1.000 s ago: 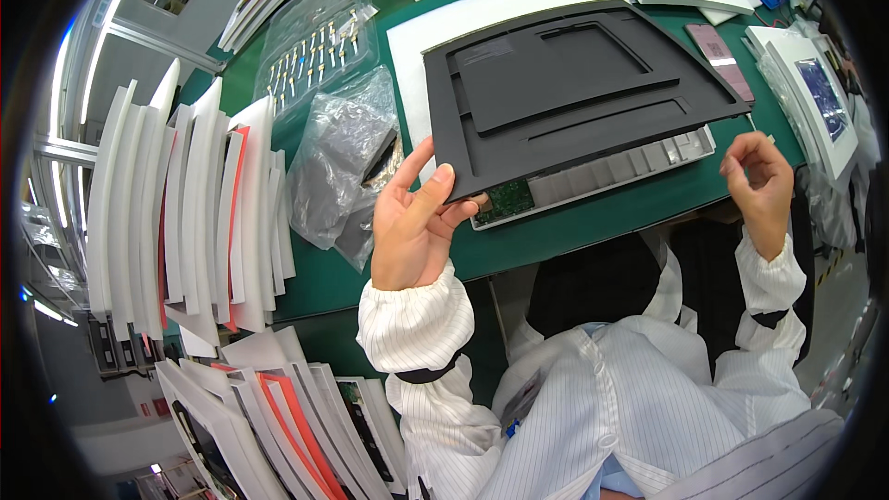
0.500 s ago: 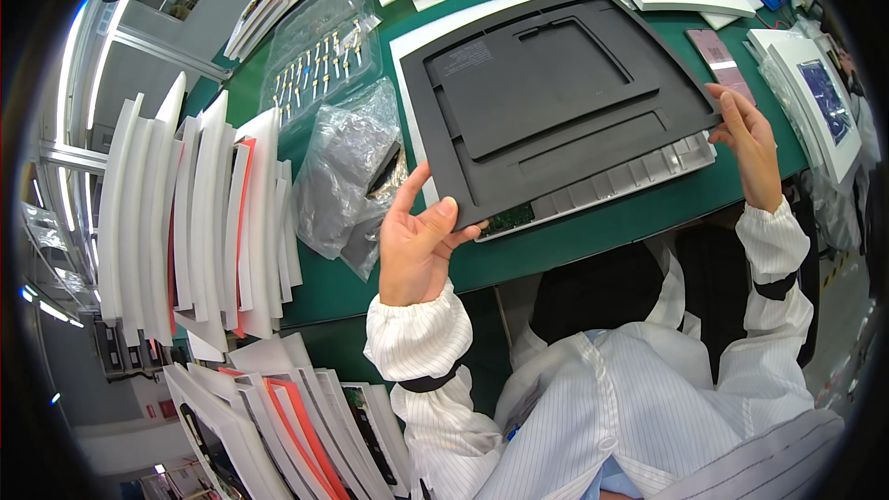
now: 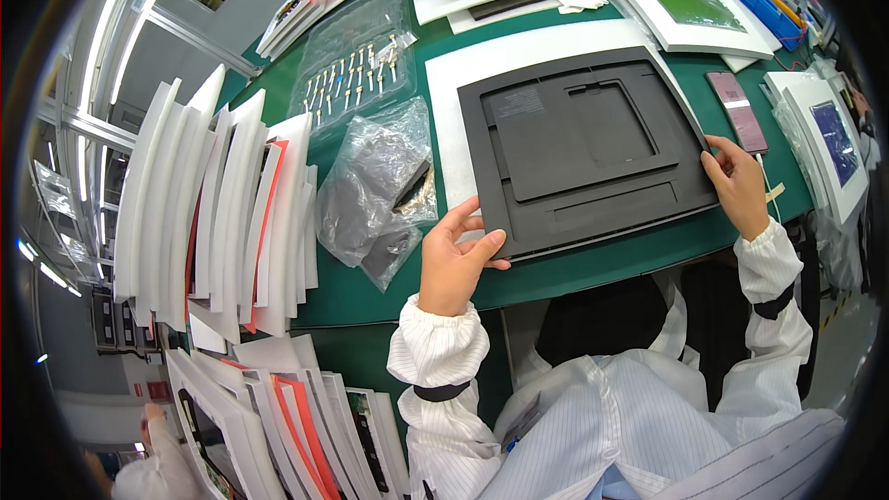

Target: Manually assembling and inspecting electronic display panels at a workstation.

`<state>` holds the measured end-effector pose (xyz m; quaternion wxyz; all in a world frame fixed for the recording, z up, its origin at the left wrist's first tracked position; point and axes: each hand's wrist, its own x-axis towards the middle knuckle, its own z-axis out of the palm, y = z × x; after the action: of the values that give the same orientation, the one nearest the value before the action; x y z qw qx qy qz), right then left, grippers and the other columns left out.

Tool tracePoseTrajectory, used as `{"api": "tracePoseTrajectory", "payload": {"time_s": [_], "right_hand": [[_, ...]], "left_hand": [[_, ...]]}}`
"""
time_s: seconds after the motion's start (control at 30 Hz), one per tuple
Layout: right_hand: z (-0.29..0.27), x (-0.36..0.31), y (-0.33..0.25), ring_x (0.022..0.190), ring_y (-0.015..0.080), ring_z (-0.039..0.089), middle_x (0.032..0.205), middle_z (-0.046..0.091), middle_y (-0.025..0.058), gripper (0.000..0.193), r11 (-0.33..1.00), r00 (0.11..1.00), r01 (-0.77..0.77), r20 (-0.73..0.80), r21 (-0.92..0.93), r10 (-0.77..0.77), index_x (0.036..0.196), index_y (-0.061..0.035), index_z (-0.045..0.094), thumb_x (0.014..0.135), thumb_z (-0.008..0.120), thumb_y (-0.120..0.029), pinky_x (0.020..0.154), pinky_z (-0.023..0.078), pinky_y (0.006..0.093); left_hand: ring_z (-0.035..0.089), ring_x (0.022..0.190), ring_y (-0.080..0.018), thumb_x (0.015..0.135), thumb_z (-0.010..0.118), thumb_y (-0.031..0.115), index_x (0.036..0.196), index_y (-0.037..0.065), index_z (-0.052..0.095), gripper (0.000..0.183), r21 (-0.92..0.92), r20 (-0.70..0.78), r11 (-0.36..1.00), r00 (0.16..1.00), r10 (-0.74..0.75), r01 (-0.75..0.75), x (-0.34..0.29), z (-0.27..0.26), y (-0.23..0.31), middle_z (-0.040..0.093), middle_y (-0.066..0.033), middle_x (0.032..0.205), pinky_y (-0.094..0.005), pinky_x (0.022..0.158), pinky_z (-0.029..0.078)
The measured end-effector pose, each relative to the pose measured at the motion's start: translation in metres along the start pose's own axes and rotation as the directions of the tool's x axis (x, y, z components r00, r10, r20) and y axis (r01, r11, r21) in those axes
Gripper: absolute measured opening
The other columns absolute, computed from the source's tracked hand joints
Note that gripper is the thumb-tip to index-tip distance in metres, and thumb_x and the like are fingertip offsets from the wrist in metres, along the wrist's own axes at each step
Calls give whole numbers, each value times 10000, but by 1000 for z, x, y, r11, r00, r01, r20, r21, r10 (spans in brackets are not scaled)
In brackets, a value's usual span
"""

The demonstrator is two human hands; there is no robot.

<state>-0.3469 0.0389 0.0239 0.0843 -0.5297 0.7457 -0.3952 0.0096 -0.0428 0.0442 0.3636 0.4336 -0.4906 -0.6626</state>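
A large black plastic back cover [image 3: 579, 148], with a raised rectangular panel and a square recess, lies flat near the table's front edge. My left hand [image 3: 456, 257] grips its near left corner, thumb on top and fingers along the edge. On the right side my right hand [image 3: 738, 190] holds the cover's rim, thumb against its top. The pale ribbed housing underneath is hidden now. Behind the cover a white foam sheet [image 3: 451, 120] lies on the green table mat [image 3: 407, 296].
Left of the cover lies a clear plastic bag [image 3: 366, 171] with dark parts. Beyond it sits a clear tray [image 3: 324, 46] of small connectors. White foam sheets [image 3: 199, 213] stand in rows at the left. A phone [image 3: 738, 111] with a cable lies right. Foam-framed panels [image 3: 667, 0] lie behind.
The cover's raised near edge has come down over the pale housing, hiding its ribs and the green board. Both hands moved down with it. The whole view has shifted slightly.
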Motion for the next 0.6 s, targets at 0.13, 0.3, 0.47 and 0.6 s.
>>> {"api": "tracePoseTrajectory", "payload": {"time_s": [0.13, 0.3, 0.47, 0.6], "right_hand": [[0, 0, -8, 545, 128, 436, 688, 491, 49, 243, 990, 998, 47, -37, -136, -52, 1011, 4, 624, 806, 623, -126, 533, 369, 269], [-3, 2, -2, 627, 157, 472, 854, 495, 76, 254, 980, 994, 92, -33, -175, -100, 1009, 9, 623, 785, 626, -110, 614, 410, 275], [5, 1, -7, 668, 188, 485, 843, 503, 96, 314, 975, 993, 114, 47, -193, -107, 1120, 0, 569, 817, 591, -76, 653, 428, 291], [5, 0, -1, 676, 211, 495, 839, 506, 111, 338, 966, 987, 158, 70, -205, -147, 1165, -7, 537, 833, 571, -58, 658, 431, 303]], "left_hand": [[597, 730, -108, 781, 676, 38, 1252, -111, 430, 552, 172, -86, 985, 995, 49, -34, 1, -3, -5, 557, -67, 880, -208, 518, 515], [513, 662, -70, 727, 745, 168, 1185, -65, 544, 552, 619, -58, 772, 971, 232, -147, 8, -6, -12, 551, -78, 946, -213, 563, 441], [538, 677, -106, 721, 748, 172, 1191, -14, 563, 539, 731, -75, 663, 946, 316, -164, 6, -2, -18, 568, -99, 966, -241, 646, 455], [556, 699, -134, 730, 740, 161, 1209, -8, 549, 543, 761, -65, 623, 934, 351, -181, 3, -1, -21, 564, -109, 994, -263, 655, 465]]}}
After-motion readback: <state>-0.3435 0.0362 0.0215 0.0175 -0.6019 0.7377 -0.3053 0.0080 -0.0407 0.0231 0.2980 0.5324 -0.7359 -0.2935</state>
